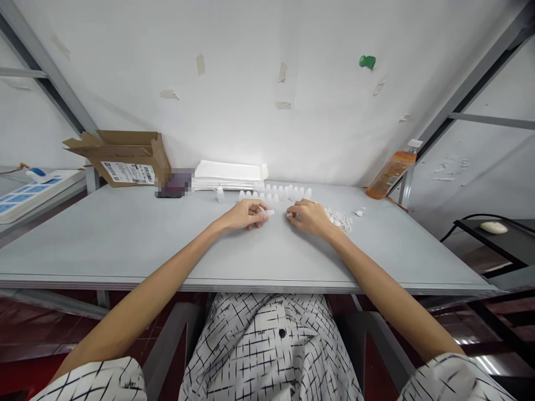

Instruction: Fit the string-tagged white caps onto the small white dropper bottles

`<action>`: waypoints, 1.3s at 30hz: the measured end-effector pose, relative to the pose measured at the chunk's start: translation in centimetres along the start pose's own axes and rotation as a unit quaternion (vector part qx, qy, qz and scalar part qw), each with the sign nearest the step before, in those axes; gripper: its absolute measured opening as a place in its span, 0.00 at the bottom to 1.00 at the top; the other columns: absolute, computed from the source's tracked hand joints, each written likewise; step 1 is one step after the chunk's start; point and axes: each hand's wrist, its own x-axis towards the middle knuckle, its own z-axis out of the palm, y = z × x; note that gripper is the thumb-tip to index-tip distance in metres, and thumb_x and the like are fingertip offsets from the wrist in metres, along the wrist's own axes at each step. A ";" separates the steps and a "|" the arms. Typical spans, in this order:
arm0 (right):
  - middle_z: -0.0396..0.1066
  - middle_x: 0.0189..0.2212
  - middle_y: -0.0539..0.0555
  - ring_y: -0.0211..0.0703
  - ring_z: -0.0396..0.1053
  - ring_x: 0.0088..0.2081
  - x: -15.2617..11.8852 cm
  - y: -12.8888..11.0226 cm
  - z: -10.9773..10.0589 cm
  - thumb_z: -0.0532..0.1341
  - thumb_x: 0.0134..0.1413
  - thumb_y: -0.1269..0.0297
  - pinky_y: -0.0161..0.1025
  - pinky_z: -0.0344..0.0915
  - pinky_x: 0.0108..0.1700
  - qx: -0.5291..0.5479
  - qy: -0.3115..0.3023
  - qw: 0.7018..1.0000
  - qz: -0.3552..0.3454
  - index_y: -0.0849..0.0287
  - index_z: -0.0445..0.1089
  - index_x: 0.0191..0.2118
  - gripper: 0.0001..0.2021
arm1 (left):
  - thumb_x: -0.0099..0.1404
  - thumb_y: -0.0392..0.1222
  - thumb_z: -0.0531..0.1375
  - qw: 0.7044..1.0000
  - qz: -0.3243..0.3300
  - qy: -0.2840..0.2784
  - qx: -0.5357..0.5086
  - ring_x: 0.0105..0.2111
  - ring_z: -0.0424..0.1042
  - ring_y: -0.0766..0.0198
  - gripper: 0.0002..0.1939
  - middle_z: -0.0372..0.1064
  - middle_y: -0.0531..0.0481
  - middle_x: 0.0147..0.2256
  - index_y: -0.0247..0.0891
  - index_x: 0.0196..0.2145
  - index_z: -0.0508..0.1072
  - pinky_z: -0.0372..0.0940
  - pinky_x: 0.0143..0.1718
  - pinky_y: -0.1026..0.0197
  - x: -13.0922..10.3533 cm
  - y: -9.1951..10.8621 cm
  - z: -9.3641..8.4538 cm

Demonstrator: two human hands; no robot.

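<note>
Left hand: I'm seeing the left hand [244,214] hovering low over the middle of the table [251,256], its fingers [261,205] closing in a pinch around a small white piece [271,212].
Small white piece: sticking out past those fingertips, pointing toward the other hand, sitting just in front of the bottle rows.
Right hand: I'm viewing the right hand [311,216] facing the left one across a narrow gap, fingers curling with the tips near each other; something white is showing at the tips, but I can't tell whether they're gripping it.
Small bottles: white small bottles [292,192] are standing in rows just beyond both hands.
Single bottle: one lone bottle [220,195] is standing left of the rows.
Loose bits: a pile of white bits [341,220] is lying just beside the right hand; a few stray pieces [359,213] are lying farther right.
Back edge: a white stack [228,176] is resting near the wall [251,133], a dark purple thing [178,182], partly pixelated, sitting to its left, then an open cardboard box [134,159].
Right end: an orange drink bottle [393,172] is leaning at a tilt.
</note>
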 end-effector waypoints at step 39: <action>0.77 0.29 0.54 0.45 0.72 0.33 -0.8 6.5 -2.6 0.59 0.55 0.60 0.41 0.64 0.37 0.291 0.129 0.944 0.092 0.59 0.75 0.31 0.11 | 0.61 0.52 0.66 0.999 -0.006 -0.009 0.034 0.29 0.73 0.64 0.20 0.72 0.47 0.30 0.33 0.44 0.72 0.66 0.25 0.64 -0.3 0.3 0.1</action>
